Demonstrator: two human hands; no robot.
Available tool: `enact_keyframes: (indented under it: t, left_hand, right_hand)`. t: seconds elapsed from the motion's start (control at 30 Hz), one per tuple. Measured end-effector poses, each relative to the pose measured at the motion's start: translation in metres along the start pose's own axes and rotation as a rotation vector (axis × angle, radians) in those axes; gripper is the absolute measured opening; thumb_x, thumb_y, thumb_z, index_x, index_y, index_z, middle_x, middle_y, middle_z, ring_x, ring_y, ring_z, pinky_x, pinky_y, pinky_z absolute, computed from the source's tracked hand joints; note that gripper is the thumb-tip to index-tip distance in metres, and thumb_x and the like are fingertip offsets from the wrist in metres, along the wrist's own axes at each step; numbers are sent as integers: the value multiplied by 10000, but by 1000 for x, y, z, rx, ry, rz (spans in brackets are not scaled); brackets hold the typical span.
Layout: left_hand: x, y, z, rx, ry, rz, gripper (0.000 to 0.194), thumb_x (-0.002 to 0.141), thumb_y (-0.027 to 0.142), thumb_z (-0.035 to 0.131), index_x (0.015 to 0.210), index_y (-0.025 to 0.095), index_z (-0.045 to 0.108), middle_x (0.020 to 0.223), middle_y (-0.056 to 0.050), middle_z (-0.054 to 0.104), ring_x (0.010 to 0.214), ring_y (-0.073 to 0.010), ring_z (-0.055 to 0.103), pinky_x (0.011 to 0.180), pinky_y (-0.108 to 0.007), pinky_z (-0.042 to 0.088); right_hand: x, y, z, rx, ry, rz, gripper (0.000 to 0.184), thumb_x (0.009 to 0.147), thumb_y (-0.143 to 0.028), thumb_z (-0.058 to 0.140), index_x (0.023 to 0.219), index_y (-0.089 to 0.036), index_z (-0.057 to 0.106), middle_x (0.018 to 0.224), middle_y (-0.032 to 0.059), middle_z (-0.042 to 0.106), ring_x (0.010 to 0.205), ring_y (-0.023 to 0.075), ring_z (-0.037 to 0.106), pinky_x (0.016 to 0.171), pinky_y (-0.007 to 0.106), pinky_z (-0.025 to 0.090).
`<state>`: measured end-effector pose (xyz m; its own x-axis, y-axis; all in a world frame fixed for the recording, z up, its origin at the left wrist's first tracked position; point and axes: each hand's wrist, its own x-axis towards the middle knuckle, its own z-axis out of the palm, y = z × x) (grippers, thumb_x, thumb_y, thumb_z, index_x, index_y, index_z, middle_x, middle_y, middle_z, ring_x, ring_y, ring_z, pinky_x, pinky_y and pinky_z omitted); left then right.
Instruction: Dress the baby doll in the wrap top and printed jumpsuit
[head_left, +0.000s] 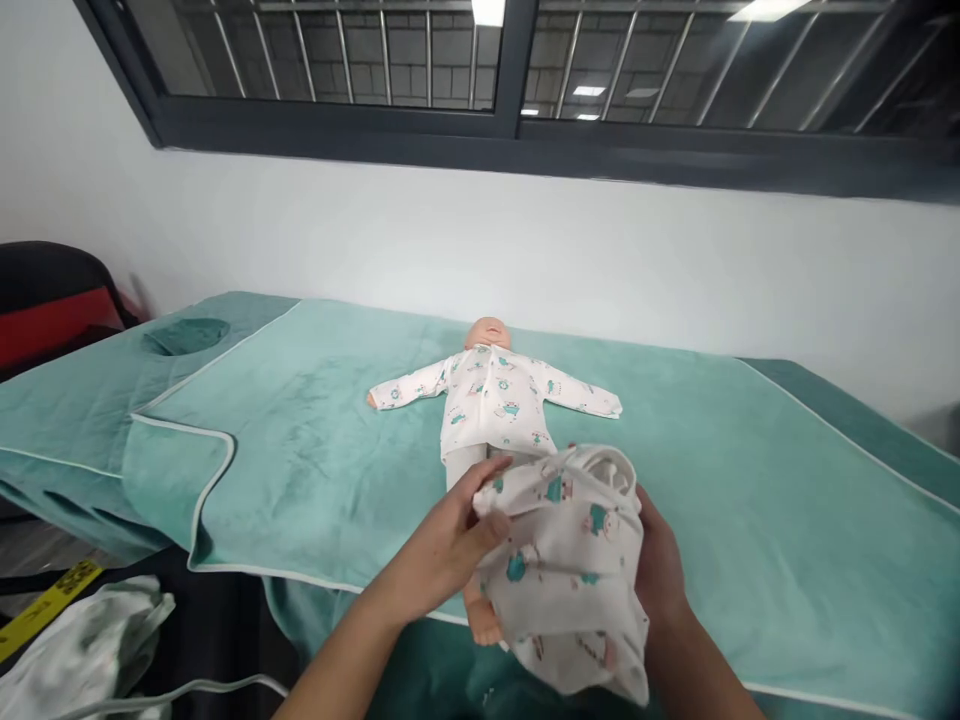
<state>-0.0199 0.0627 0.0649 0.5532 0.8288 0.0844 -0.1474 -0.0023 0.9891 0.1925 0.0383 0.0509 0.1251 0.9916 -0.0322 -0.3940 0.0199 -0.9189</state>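
Both hands hold a pair of white baby pants [566, 560] with a green and pink print, bunched up with a gathered opening at the top. My left hand [450, 535] pinches the left edge between thumb and fingers. My right hand [660, 560] grips the right side, its fingers mostly hidden behind the cloth. Beyond them a baby doll [489, 332] lies on its back, arms spread, in a buttoned shirt [499, 400] of matching print. The pants cover much of its legs; one bare foot [484, 622] shows below my left hand.
A green padded bed with a green cover [315, 450] stands against the white wall under a barred window [517, 60]. At the lower left are crumpled cloth [90, 640], a yellow strip [49, 608] and a pale cable [202, 687]. A black and red chair [60, 305] is at the far left.
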Motion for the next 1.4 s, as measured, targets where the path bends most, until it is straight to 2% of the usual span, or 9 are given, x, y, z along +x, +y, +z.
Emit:
enact_keyframes:
  t: [0.1,0.2,0.37,0.47,0.63,0.87,1.1,1.23,1.4]
  left_hand:
    - [-4,2,2,-119,22,-62,472,827,361,670,1268,233,558,1252,-75,628,1143,-249,578,947,-344,455]
    - [-1,8,-2,-226,211,-114,338,818,356,676,1104,181,640,1029,-69,705,940,-225,649,825,-319,488]
    - [10,44,-27,-432,478,66,273,802,326,675,1048,217,632,947,-17,703,820,-172,653,752,-270,482]
    - [21,70,-37,-352,415,141,205,792,293,670,974,204,640,886,-3,687,812,-167,638,732,-255,472]
    - [45,105,-33,-132,198,184,196,779,278,646,949,180,656,833,-8,662,745,-159,612,699,-259,467]
    - [49,138,-40,-5,268,279,118,723,213,622,816,158,670,689,17,594,617,-117,553,564,-214,421]
    - [39,137,-44,-40,-27,65,338,670,388,741,880,124,711,716,-62,677,650,-235,651,578,-321,516]
    - [50,139,-30,-22,68,159,378,672,320,776,991,138,688,834,-72,711,782,-254,683,720,-362,548]
    - [66,137,-25,-89,312,326,270,768,299,681,1003,166,680,857,-34,700,809,-204,680,747,-309,541]
  right_hand:
    - [9,-3,26,81,-25,51,347,813,-536,557,829,-239,736,691,44,697,825,300,670,767,434,525]
    - [11,-3,39,52,-56,35,344,849,-511,525,848,-229,723,761,55,697,838,279,647,737,400,508]
    - [12,-11,33,-206,-245,-14,137,805,-360,667,792,-223,663,760,0,637,718,178,564,640,286,446]
    - [23,-32,40,-479,-457,-59,164,859,-366,629,867,-208,670,933,31,654,858,185,580,748,287,455]
    - [62,-74,85,-423,-406,-349,500,764,-359,731,1225,-298,547,1368,44,510,1227,208,484,981,334,411]
    - [93,-132,111,-582,-734,-211,317,674,-364,804,751,-177,559,720,-30,566,649,110,524,581,232,390]
    - [85,-157,139,-346,-568,-455,344,804,-429,693,702,-206,451,642,-62,401,610,82,444,596,218,362]
    - [84,-159,144,-416,-592,-443,378,800,-543,660,726,-209,499,656,-46,463,628,101,495,593,228,391]
    - [86,-170,122,-803,-911,-136,350,636,-450,820,768,-157,682,723,18,653,655,161,602,580,260,446]
